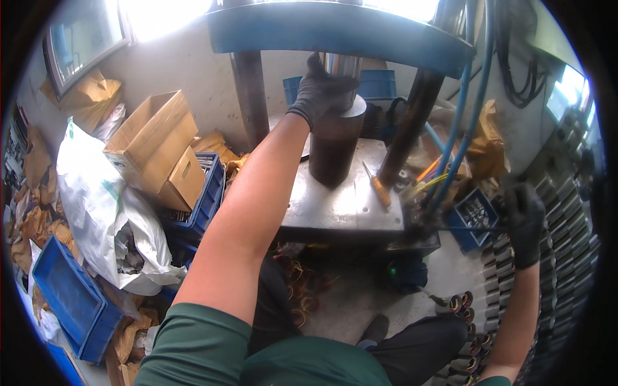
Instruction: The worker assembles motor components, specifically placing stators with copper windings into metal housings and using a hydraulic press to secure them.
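The person appears to be at the placing or steadying step of work at a press: at 12 o'clock, under the painted blue crossbeam (335,29), the gloved left hand (325,90) lies against a bright, mirror-smooth metal cylinder (347,64), fingers curved partway round it and thumb raised, though how firmly it grips cannot be told. That cylinder sits over a dark, matte, thick-walled-looking block (335,151) with a pale flat top, upright on the scuffed steel surface (309,207); whether the two touch is hidden by the glove. The right hand (524,219), just past 3 o'clock, is blurred near the end of a thin dark rod (473,228); its fingers seem bent, but whether they hold the rod cannot be told. The next move probably calls for keeping the cylinder square over the block and the left fingers clear of any closing gap. Toward 3 o'clock, near the middle, a slim-shafted screwdriver (380,191) with an amber handle lies on the surface, and farther out a blue plastic bin (463,239) holds small metallic pieces. Between 3 and 4 o'clock, ridged grey parts (560,257) stand in rows; at 9 o'clock slumps a crinkled white sack (87,193), with creased tan cardboard boxes (151,138) near 10.
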A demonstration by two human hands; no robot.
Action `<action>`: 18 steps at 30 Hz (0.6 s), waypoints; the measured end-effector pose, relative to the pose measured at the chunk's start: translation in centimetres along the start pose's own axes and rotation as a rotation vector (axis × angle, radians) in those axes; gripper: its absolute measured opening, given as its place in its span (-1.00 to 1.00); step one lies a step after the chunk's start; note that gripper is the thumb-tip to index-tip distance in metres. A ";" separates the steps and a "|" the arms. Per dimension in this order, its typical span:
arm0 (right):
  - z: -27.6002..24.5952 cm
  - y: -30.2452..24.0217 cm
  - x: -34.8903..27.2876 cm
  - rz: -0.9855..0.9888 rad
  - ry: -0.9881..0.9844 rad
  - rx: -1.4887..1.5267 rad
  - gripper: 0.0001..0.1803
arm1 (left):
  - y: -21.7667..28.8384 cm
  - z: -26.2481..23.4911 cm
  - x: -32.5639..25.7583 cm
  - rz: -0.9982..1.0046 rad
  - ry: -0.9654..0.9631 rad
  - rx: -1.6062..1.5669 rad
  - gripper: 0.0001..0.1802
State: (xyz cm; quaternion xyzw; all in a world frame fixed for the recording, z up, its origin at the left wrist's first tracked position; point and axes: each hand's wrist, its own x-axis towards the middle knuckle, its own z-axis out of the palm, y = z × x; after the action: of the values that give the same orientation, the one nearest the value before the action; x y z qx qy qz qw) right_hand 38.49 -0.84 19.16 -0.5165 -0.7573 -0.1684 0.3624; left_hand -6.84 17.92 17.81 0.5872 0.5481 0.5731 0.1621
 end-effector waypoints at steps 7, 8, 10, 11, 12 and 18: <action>2.2 4.0 4.1 0.008 0.040 0.180 -0.56 | -0.2 -0.2 0.1 0.037 -0.018 -0.113 0.08; 2.0 3.6 4.2 0.025 0.003 0.204 -0.54 | 0.8 -0.3 -0.6 0.045 -0.020 -0.118 0.08; 1.6 3.6 3.7 0.181 -0.025 0.020 -0.55 | 3.2 -0.3 -2.7 -0.077 -0.034 0.033 0.08; 1.1 2.7 3.6 0.085 -0.033 -0.125 -0.50 | 3.2 -0.9 -3.3 -0.063 -0.023 0.031 0.08; 0.7 2.2 3.4 -0.008 -0.046 -0.277 -0.41 | 2.7 -0.9 -3.7 -0.033 -0.018 0.007 0.07; -1.5 0.5 -1.4 -0.116 -0.054 -0.354 -0.42 | 1.9 -0.9 -11.9 0.246 0.137 -0.100 0.00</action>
State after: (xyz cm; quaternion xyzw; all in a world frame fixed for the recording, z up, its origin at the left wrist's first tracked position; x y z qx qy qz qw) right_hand 39.73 -2.49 19.15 -0.5321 -0.7537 -0.3057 0.2352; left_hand -3.67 7.00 13.73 0.6008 0.4523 0.6540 0.0821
